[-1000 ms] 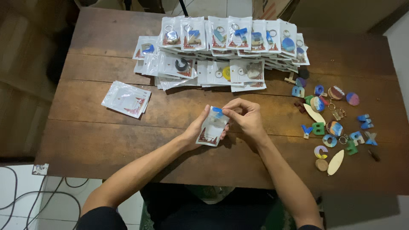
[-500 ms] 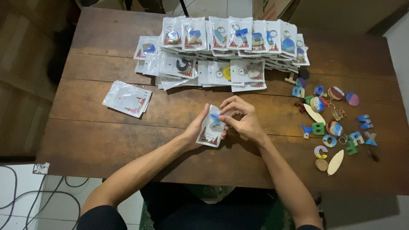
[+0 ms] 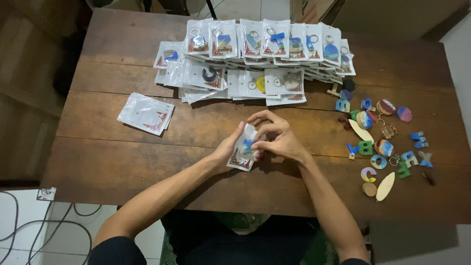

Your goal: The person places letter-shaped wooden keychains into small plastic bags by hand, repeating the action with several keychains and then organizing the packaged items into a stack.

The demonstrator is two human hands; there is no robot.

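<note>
The blue charm (image 3: 248,145) now sits deeper in the pouch (image 3: 243,152), gripped by left hand (image 3: 226,149); right hand (image 3: 274,137) fingers pinch it, best pushed squarely.

Small clear plastic pouch (image 3: 243,153) at table centre, held between left hand (image 3: 226,149) and right hand (image 3: 275,137); white with red print at bottom, blue piece inside. Thin stack of empty pouches (image 3: 145,113) at 9 o'clock from it, flat, white with red corner print. Large heap of filled pouches (image 3: 255,61) at 12 o'clock, overlapping rows along far table edge, each clear-white with red print and a coloured keyring piece: blue, yellow, black.
</note>
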